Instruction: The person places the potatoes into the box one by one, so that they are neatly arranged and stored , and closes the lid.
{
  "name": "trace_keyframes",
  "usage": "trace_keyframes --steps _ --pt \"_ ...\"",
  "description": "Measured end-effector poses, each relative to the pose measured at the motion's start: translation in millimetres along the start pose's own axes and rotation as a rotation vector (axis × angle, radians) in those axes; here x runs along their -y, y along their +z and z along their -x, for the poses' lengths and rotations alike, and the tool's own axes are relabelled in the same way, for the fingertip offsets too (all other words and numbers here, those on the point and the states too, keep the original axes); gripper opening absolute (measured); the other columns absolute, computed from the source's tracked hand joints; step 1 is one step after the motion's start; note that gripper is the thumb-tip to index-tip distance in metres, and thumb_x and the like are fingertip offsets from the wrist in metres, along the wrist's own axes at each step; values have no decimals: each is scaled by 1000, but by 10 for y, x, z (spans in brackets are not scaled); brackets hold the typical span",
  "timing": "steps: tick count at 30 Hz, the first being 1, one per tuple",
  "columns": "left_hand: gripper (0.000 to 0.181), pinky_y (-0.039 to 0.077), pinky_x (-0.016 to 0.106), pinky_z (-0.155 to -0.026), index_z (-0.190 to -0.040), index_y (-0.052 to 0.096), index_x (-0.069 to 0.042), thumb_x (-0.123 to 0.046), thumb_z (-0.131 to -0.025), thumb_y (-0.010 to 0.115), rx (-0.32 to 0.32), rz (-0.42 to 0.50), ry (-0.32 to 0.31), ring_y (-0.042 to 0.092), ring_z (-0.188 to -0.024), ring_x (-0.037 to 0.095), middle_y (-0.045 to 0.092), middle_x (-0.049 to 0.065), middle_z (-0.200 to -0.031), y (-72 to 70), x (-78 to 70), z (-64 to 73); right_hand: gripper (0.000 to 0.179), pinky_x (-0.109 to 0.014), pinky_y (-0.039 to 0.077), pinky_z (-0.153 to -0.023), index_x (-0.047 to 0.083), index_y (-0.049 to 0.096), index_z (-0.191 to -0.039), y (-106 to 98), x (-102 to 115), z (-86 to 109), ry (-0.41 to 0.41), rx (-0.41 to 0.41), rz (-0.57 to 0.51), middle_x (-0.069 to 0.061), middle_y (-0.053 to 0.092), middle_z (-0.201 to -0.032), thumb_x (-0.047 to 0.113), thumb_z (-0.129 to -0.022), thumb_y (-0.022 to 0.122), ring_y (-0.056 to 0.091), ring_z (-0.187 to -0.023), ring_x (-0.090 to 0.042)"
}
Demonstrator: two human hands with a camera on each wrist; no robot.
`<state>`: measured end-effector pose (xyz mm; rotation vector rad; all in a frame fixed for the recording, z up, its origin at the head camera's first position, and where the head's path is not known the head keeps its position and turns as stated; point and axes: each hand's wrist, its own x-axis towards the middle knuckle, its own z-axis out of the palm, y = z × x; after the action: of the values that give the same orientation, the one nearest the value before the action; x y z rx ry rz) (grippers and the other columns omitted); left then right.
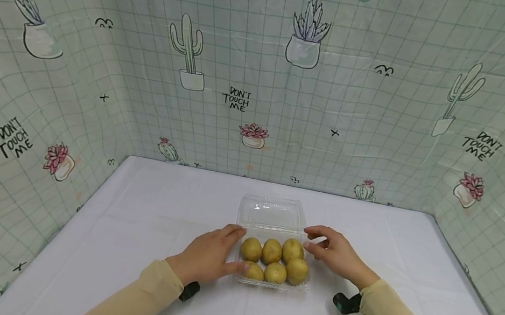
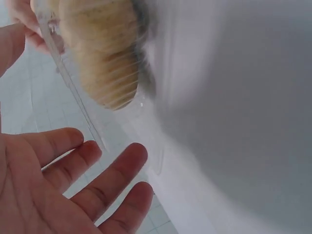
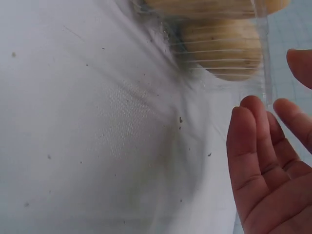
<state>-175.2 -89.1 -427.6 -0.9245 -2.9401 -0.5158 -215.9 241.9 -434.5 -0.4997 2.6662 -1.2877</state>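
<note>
A clear plastic clamshell box [image 1: 236, 280] lies on the table, its hinged lid [image 1: 272, 214] folded back away from me. Several yellow-brown potatoes [image 1: 275, 272] fill it in two rows. My left hand [image 1: 210, 255] is at the box's left side, fingers spread along the edge and thumb over the near-left potato. In the left wrist view its fingers are extended beside the clear wall. To the right of the box is my right hand [image 1: 335, 251], fingers loosely bent near the hinge corner. The right wrist view shows its fingertips [image 3: 242, 124] just short of the plastic wall, holding nothing.
A white cloth covers the table [image 1: 168, 199]. Grid-patterned fabric [image 1: 265, 72] printed with cacti stands behind it and on both sides. A black strap piece [image 1: 346, 303] hangs under the right wrist, another [image 1: 189, 291] under the left.
</note>
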Motion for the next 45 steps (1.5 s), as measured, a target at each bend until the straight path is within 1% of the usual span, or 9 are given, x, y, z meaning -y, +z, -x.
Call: trace_keyframes --steps 5,10,14,18,22,25,27,33,45 --pt "78 52 45 -93 -148 45 -4 -58 -94 60 9 52 -47 60 -116 31 47 14 -144 -5 24 -110 47 -34 57 -77 0 54 -138 30 -50 -88 40 30 -79 -21 58 -129 21 -98 66 66 -96 -24" --pt "78 51 47 -93 -149 44 -2 -56 -95 59 41 119 -139 60 -118 34 47 17 -144 -29 49 -197 47 -36 56 -79 -1 50 -141 27 -57 -134 62 36 -133 -22 57 -129 17 -100 63 66 -98 -25" --pt "78 45 50 -101 -150 41 -2 -56 -97 56 78 194 -201 52 -128 36 48 19 -145 -54 84 -272 44 -35 56 -77 -4 51 -140 19 -47 -164 57 26 -129 -21 59 -123 16 -101 61 66 -92 -26" --pt "77 36 50 -110 -152 38 -3 -56 -98 54 109 279 -225 43 -137 35 47 18 -148 -63 125 -351 41 -35 56 -77 -6 53 -136 11 -33 -201 52 14 -129 -21 60 -121 15 -101 60 64 -93 -26" --pt "76 39 48 -108 -151 40 -4 -55 -98 54 108 342 -246 52 -129 33 48 17 -147 -80 145 -406 40 -36 57 -78 -6 54 -135 -21 -12 -224 52 14 -128 -23 59 -127 15 -102 59 64 -98 -27" --pt "73 44 47 -103 -151 42 -5 -54 -98 55 84 382 -268 58 -120 31 49 17 -146 -114 136 -425 41 -36 57 -80 -5 54 -136 -49 9 -238 50 8 -126 -24 57 -130 16 -102 59 64 -99 -27" --pt "71 46 47 -101 -151 43 -7 -54 -98 56 65 402 -280 59 -120 31 48 16 -147 -146 123 -433 41 -36 57 -80 -5 54 -136 -69 23 -244 41 2 -120 -24 57 -130 16 -102 59 64 -100 -26" --pt "68 48 47 -97 -149 46 -9 -53 -98 57 16 454 -280 56 -125 30 47 14 -148 -217 115 -442 42 -36 57 -80 -3 53 -138 -123 83 -242 31 -11 -92 -23 59 -129 17 -101 60 65 -102 -27" --pt "63 46 47 -101 -149 47 -10 -48 -100 58 -54 464 -240 52 -129 28 46 12 -149 -381 93 -473 44 -38 56 -83 4 53 -140 -308 239 -215 -10 -22 -80 -21 54 -138 22 -101 63 65 -108 -29"
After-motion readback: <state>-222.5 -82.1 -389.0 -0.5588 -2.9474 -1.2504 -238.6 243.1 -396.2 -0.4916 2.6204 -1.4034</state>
